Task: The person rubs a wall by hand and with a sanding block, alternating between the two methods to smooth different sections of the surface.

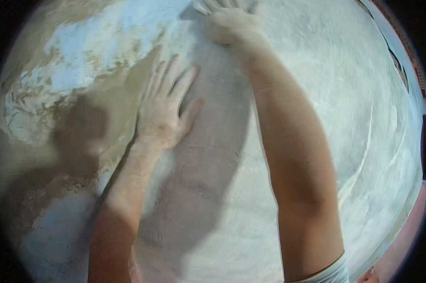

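My left hand [163,113] lies flat with its fingers stretched out and thumb apart, against a large plastered surface [298,47]. Pale dust coats both hands and part of the forearms. Higher up, at the top edge of the view, my right hand [232,23] rests on the same surface with its fingers spread; their tips reach the frame's edge. A small dark grey patch shows beside its fingers on the left. Pale grey-white plaster covers the surface under and right of my hands.
To the left, the surface is patchy brown [118,89] with bluish-white smears [90,42]. Shadows of my head and arms fall across it. White streaks [364,160] mark the right side. A jagged edge [394,59] runs along the upper right, with a pinkish area [411,226] beyond the lower right.
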Motion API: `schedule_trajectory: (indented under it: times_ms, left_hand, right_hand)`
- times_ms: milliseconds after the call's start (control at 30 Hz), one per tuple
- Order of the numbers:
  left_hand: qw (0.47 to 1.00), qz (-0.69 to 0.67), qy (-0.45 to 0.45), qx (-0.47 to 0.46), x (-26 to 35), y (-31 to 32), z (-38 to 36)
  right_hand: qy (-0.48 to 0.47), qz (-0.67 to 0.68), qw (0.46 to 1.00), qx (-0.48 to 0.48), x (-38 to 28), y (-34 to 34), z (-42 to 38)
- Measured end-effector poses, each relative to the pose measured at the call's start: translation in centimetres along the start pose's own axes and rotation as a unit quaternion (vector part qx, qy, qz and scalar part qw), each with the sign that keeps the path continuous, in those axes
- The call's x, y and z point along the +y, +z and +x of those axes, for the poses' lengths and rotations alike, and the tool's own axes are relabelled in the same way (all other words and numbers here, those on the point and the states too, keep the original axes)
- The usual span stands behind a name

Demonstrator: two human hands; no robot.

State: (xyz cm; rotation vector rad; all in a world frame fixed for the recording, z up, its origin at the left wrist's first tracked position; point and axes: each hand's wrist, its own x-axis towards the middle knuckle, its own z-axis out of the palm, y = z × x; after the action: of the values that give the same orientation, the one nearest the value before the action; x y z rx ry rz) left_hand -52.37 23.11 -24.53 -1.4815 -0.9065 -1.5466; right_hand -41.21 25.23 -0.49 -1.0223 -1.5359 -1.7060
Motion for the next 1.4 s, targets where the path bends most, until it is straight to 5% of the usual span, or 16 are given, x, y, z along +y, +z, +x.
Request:
schedule_trajectory:
  times_ms: [33, 67, 267, 567, 633, 767, 1067, 1167, 1300, 1400]
  left_hand:
    - [1.000, 0.029, -0.007, -0.004, 0.0, 0.0, -0.3]
    - [1.000, 0.014, 0.006, 0.001, -0.2, -0.1, -0.7]
    - [0.998, -0.058, -0.039, 0.005, 3.5, 1.5, -2.5]
    - [0.997, 0.051, -0.046, 0.040, 19.9, 6.8, 3.2]
    - [0.997, 0.045, -0.012, 0.059, 24.3, 8.7, 5.5]
    - [0.993, 0.023, 0.054, 0.098, 33.6, 11.2, 8.7]
    - [0.981, -0.006, 0.195, -0.012, 57.7, 12.9, 10.3]
    - [0.969, -0.045, 0.235, -0.058, 62.2, 12.6, 9.6]
    - [0.939, -0.123, 0.314, -0.059, 66.3, 13.9, 6.8]
    - [0.898, -0.087, 0.412, -0.128, 68.2, 14.0, 4.3]
  right_hand:
    - [-0.015, 0.121, 0.993, -0.003, -1.3, -3.4, -2.5]
    - [0.009, 0.065, 0.992, 0.109, -2.9, -0.6, -2.7]
    - [-0.042, 0.140, 0.989, 0.011, -1.2, -2.8, -8.9]
    - [0.090, 0.118, 0.988, 0.044, 20.0, -5.1, -18.1]
    - [0.080, 0.078, 0.985, 0.132, 27.7, -4.5, -21.2]
    - [0.149, 0.112, 0.978, 0.090, 40.7, -9.5, -30.3]
    - [0.330, -0.063, 0.941, 0.031, 65.8, -13.1, -54.1]
    - [0.415, -0.036, 0.909, 0.021, 68.1, -14.9, -61.3]
    - [0.262, -0.017, 0.965, -0.029, 67.1, -18.7, -66.8]
    - [0.348, 0.052, 0.936, 0.025, 67.9, -18.2, -66.9]
